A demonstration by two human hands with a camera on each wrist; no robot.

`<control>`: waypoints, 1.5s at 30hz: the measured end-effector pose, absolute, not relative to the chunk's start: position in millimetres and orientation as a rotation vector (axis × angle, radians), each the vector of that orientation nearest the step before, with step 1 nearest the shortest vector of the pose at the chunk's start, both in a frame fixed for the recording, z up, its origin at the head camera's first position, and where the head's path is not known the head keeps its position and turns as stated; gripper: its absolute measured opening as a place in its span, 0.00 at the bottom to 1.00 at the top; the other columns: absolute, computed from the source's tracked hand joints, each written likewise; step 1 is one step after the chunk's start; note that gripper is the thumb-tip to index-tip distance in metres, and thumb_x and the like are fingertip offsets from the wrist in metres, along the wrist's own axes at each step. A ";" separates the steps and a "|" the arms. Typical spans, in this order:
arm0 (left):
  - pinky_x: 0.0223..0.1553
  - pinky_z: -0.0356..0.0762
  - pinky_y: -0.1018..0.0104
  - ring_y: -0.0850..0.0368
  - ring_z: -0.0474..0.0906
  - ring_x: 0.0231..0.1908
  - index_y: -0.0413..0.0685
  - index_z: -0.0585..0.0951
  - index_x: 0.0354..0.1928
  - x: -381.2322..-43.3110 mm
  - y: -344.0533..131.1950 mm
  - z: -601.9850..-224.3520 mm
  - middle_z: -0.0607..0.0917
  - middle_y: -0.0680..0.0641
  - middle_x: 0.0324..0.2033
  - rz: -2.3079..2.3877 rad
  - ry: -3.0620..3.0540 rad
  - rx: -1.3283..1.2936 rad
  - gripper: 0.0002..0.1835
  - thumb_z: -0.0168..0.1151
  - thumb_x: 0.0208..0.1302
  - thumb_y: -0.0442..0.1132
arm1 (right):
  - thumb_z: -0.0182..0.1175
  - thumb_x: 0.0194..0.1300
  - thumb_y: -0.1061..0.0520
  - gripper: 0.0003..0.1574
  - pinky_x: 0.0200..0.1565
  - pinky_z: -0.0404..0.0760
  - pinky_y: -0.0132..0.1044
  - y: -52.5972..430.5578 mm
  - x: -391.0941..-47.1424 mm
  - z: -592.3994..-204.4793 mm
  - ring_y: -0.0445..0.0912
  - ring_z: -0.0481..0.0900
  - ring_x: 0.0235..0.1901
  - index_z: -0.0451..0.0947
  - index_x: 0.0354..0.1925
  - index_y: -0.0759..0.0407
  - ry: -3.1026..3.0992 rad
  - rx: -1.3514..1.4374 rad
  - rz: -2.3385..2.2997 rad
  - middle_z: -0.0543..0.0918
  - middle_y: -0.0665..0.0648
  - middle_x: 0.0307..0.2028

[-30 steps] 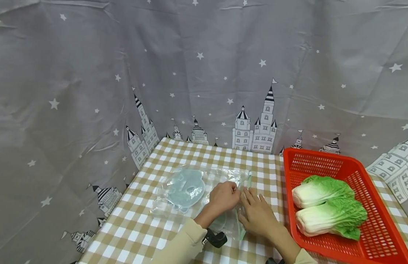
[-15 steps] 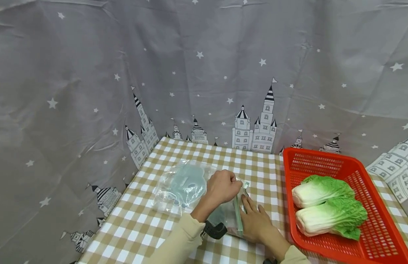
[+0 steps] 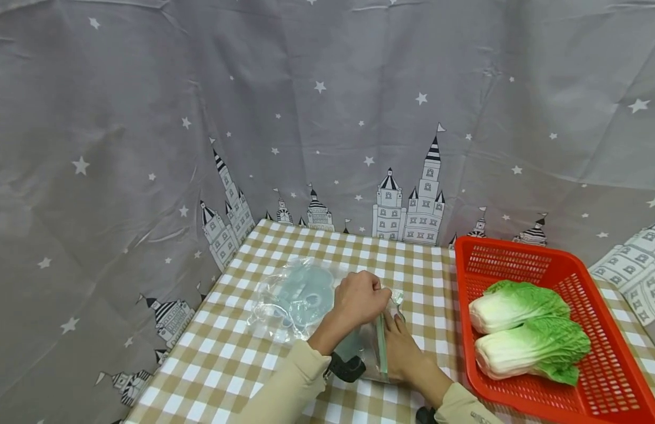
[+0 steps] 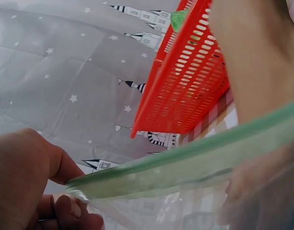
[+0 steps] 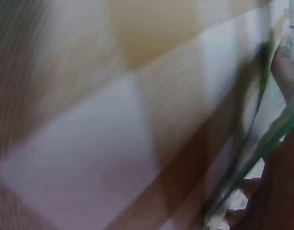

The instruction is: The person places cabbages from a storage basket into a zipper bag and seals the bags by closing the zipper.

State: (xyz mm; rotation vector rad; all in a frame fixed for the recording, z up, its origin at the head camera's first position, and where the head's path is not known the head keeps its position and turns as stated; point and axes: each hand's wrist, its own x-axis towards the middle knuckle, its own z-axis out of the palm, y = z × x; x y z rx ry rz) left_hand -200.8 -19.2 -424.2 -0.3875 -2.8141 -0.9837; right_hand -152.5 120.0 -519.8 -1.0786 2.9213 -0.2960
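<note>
A clear zip bag (image 3: 368, 347) with a green zip strip (image 4: 185, 154) and a pale teal printed shape (image 3: 306, 294) lies on the checked cloth, its mouth toward the right. My left hand (image 3: 359, 299) pinches the far corner of the mouth between thumb and finger, holding that edge raised. My right hand (image 3: 404, 353) reaches into the mouth from the right, its fingers fairly straight. In the left wrist view, the right hand (image 4: 262, 191) shows through the plastic below the strip. The right wrist view shows the green strip (image 5: 276, 132) running alongside the hand.
A red slotted basket (image 3: 605, 312) stands on the right of the table, holding two Chinese cabbages (image 3: 531, 350). Brown-and-white checked cloth (image 3: 221, 353) covers the table. A grey curtain (image 3: 306, 118) with stars and castles hangs behind.
My left hand has lifted the bag's edge and moved slightly up. My right hand has slid left, from lying over the zip edge to within the mouth. The bag's body has bunched up.
</note>
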 end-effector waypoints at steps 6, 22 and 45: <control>0.13 0.60 0.65 0.60 0.63 0.11 0.57 0.66 0.07 -205.2 -22.8 -420.1 0.63 0.60 0.05 -0.958 -2.778 -0.414 0.19 0.58 0.53 0.43 | 0.52 0.63 0.28 0.56 0.67 0.54 0.60 122.6 -157.0 -524.9 0.68 0.50 0.70 0.64 0.66 0.75 2.900 -1.074 -0.135 0.61 0.72 0.69; 0.13 0.64 0.65 0.60 0.66 0.12 0.57 0.70 0.10 -208.6 -20.3 -429.0 0.68 0.59 0.08 -0.974 -2.836 -0.381 0.15 0.57 0.52 0.43 | 0.58 0.66 0.65 0.27 0.55 0.75 0.50 162.3 -124.1 -456.7 0.53 0.76 0.57 0.71 0.63 0.59 2.878 -1.152 -0.737 0.76 0.59 0.60; 0.14 0.65 0.63 0.59 0.68 0.14 0.57 0.72 0.14 -209.5 -19.6 -434.4 0.72 0.58 0.11 -1.007 -2.871 -0.379 0.12 0.57 0.53 0.42 | 0.75 0.38 0.29 0.52 0.44 0.72 0.68 355.1 -140.8 -426.1 0.72 0.72 0.53 0.79 0.57 0.55 3.009 -0.682 -0.385 0.77 0.69 0.55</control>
